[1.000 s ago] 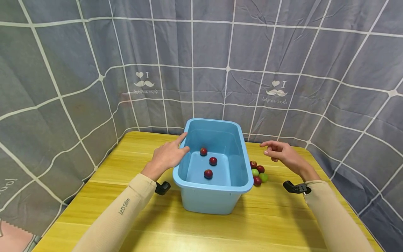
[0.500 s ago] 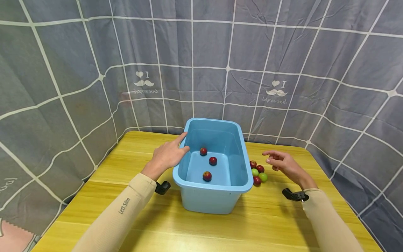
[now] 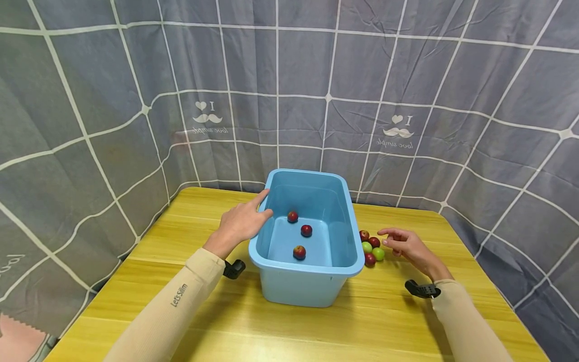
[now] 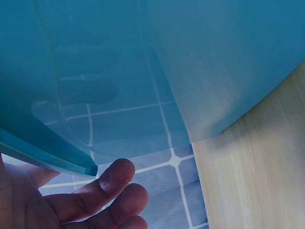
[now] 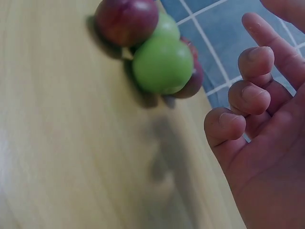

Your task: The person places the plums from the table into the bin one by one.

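A light-blue plastic tub stands on the table with 3 small red apples inside, the nearest red apple lying toward its front. My left hand holds the tub's left rim, thumb over the edge; in the left wrist view several of its fingers hang below the rim, apart from the wall. Right of the tub lies a cluster of small red and green apples, among them a green apple and a red apple. Just right of them hovers my right hand, fingers loosely bent, holding nothing.
The wooden table extends around the tub on both sides and in front. A grey curtain with white grid lines closes off the back and both sides. Black wrist mounts sit under the wrists.
My right hand has come down and nearer, closing in on the apple cluster. The front apple in the tub has rolled slightly. My left hand has stayed in place.
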The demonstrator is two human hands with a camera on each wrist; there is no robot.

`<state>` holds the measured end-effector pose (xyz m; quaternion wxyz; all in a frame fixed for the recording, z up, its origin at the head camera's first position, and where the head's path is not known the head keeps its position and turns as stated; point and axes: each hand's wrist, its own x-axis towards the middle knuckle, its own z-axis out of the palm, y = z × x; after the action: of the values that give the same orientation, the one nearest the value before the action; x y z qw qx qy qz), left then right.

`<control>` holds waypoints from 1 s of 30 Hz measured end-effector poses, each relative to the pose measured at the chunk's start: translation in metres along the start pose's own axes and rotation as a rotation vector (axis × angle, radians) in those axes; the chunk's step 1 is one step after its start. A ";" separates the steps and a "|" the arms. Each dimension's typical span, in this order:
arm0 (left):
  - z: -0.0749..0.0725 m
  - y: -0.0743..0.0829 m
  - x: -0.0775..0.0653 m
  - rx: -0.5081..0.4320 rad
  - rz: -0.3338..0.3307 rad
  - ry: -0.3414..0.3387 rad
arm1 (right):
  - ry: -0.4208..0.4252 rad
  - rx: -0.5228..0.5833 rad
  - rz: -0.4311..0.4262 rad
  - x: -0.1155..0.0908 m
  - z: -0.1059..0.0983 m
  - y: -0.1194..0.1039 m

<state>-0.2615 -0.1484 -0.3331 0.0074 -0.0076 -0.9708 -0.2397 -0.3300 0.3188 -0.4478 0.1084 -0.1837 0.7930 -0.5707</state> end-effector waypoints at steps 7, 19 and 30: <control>-0.001 0.001 0.000 0.001 0.000 -0.005 | 0.011 -0.042 0.062 -0.004 0.000 0.014; -0.001 0.000 -0.001 -0.006 -0.003 -0.009 | 0.025 -0.151 0.097 -0.005 0.003 0.028; -0.001 -0.001 0.000 -0.004 0.002 -0.010 | 0.052 -0.214 0.091 -0.007 0.005 0.032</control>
<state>-0.2614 -0.1497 -0.3325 0.0029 -0.0096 -0.9703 -0.2417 -0.3270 0.3266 -0.4798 0.0935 -0.1434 0.8595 -0.4816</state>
